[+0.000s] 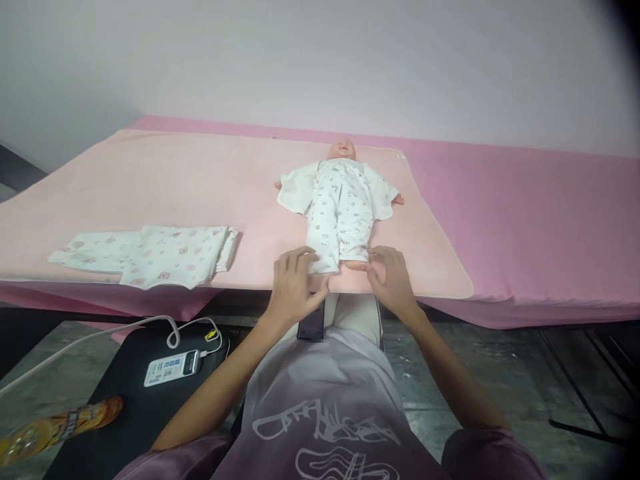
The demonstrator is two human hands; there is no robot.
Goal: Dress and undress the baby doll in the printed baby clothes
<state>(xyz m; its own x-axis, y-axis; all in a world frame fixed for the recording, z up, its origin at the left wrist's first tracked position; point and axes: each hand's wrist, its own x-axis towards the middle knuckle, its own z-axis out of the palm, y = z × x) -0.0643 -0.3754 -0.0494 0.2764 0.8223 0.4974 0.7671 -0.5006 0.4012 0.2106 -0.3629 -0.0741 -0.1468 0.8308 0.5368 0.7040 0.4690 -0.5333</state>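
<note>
The plastic baby doll [340, 207] in white printed pyjamas lies face-up on the pale pink mat [200, 180]. At its feet, the left hand [295, 283] pinches a trouser cuff [323, 261], and the right hand [390, 277] closes its fingers round the bare foot [356, 265]. Top and trousers are on. Folded printed clothes [150, 257] left of the doll lie untouched.

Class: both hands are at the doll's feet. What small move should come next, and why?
Probably pinch each trouser cuff firmly: the left hand rests on one cuff of the trousers, and the right hand only touches the bare foot, so neither seems to have a grip yet.
</note>
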